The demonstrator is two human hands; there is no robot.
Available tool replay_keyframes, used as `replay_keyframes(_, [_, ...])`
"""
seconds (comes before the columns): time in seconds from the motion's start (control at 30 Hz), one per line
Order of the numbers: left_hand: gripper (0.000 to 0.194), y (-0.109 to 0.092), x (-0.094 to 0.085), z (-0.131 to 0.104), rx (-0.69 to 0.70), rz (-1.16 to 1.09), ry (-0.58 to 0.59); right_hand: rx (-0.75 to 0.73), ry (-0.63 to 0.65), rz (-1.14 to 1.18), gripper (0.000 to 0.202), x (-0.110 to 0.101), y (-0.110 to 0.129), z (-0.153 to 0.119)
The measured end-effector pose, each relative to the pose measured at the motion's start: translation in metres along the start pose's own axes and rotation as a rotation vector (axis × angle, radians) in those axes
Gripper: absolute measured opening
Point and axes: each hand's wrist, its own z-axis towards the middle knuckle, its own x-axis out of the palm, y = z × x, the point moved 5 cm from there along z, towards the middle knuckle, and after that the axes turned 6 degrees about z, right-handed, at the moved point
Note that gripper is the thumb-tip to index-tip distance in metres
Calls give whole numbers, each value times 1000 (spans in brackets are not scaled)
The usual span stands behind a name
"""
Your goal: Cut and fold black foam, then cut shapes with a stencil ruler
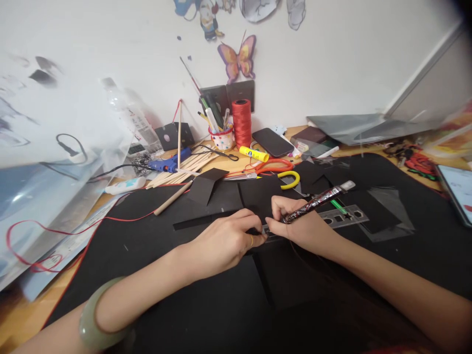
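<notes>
My right hand (295,221) is closed around a slim utility knife (317,201) with a dark, shiny patterned handle. It is tilted, its pale end up to the right and its tip low between my hands, where I cannot see it clearly. My left hand (232,236), fingers bent together, presses on the left end of a clear plastic stencil ruler (337,218). The ruler runs under my right hand and comes out on the right, showing cut-out shapes. Beneath it lies black sheet material (221,290), hard to tell from the dark mat (147,260).
Behind my hands lie a folded black card (207,186), yellow-and-orange-handled scissors (289,180), a wooden stick (173,197) and a yellow glue stick (253,154). Farther back are a blue glue gun (165,162), red thread spool (242,123) and phone (273,141). Clear sheets (394,216) lie right.
</notes>
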Motion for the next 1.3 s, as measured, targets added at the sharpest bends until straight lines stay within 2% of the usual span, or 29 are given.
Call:
replay_keyframes(0.33, [27,-1,1,-2,14,53,45,-37,48,-42,26,1,4,-1])
replay_keyframes(0.77, [28,-2,2,-2,45,80,70,-73,-38,-186,23,-2,8,-4])
replay_keyframes(1.3, [26,-3,0,0,68,127,41,-16,-21,-282,22,-8,13,-1])
